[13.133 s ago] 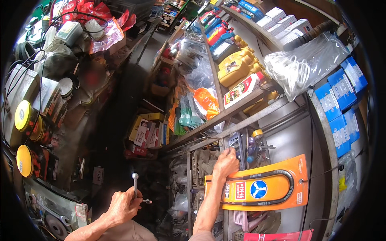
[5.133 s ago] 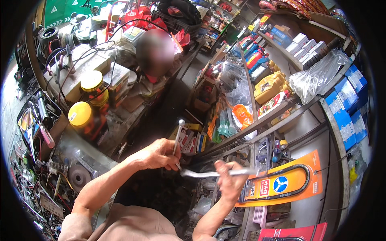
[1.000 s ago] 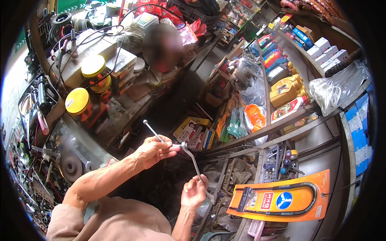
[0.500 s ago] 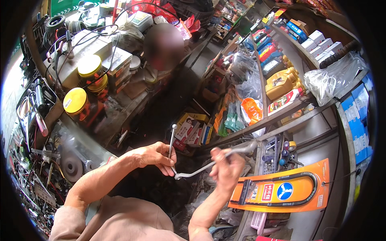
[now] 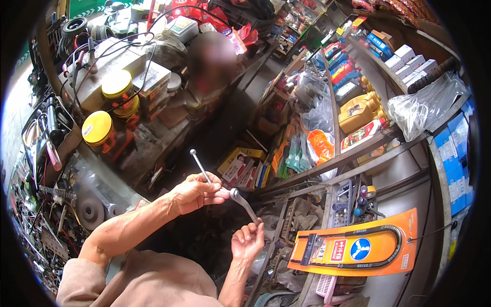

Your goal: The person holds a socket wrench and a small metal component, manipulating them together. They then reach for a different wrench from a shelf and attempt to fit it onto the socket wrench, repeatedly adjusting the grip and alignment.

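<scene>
My left hand (image 5: 197, 194) pinches a slim silver hand lever (image 5: 201, 167), the kind used for a brake, with a ball tip pointing up and to the left. Its lower end is hidden behind my fingers. A second silver lever (image 5: 244, 203), curved and with a ring-like end, slants down from beside my left fingertips. My right hand (image 5: 248, 240) grips the lower end of this one between thumb and fingers. The inner ends of the levers lie close together; I cannot tell whether they touch.
A hanging orange card with a black U-lock (image 5: 356, 245) is right of my right hand. Yellow-lidded jars (image 5: 97, 128) stand on the left counter. Yellow oil jugs (image 5: 359, 110) fill the right shelf. Boxes (image 5: 240, 169) lie beyond my hands. Loose tools and parts crowd the left.
The ball-ended lever has tilted left, and my left hand has risen slightly. My right hand has moved down and left, swinging the curved lever so that it now slopes downward to the right.
</scene>
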`<state>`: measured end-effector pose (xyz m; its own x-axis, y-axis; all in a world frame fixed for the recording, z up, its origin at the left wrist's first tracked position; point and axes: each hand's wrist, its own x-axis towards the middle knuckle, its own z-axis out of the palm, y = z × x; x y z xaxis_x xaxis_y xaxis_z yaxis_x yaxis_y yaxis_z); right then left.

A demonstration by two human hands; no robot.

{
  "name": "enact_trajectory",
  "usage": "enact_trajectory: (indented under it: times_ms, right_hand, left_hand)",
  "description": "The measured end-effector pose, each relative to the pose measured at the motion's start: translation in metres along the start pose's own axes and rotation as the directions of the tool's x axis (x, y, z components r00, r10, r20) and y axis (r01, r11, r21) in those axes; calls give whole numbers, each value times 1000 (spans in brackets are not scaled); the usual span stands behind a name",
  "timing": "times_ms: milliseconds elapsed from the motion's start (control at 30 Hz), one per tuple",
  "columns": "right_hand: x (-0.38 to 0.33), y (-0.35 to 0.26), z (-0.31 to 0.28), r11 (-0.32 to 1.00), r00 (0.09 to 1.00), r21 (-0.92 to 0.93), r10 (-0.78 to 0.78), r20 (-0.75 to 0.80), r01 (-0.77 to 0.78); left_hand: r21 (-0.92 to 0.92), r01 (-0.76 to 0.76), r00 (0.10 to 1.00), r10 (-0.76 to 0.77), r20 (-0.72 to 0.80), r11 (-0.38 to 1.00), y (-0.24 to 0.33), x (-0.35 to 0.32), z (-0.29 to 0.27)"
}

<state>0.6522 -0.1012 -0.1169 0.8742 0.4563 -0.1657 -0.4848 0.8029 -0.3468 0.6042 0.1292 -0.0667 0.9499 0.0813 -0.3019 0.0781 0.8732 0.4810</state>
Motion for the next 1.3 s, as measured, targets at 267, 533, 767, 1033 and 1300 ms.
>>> enact_trajectory:
  times_ms: [267,533,767,1033,1300]
  right_hand:
    - [-45,8,56,406,914,-830,-298,277,384]
    - [-27,-22,143,-65,832,-848,-172,528,525]
    - [45,-70,135,653,984,-736,-113,140,180]
    - [24,-37,16,999,999,23,-44,27,43]
    - [-31,7,9,999,999,-21,26,39,-25]
  left_hand:
    - [-21,-86,976,80,-203,996,-5,10,-12]
    - [616,4,996,-58,67,788,-3,-4,5]
    - [496,71,920,-248,302,865,11,-15,16]
    - [92,44,970,-64,234,995,1,-2,5]
    - [-40,-68,994,64,-93,997,0,7,-4]
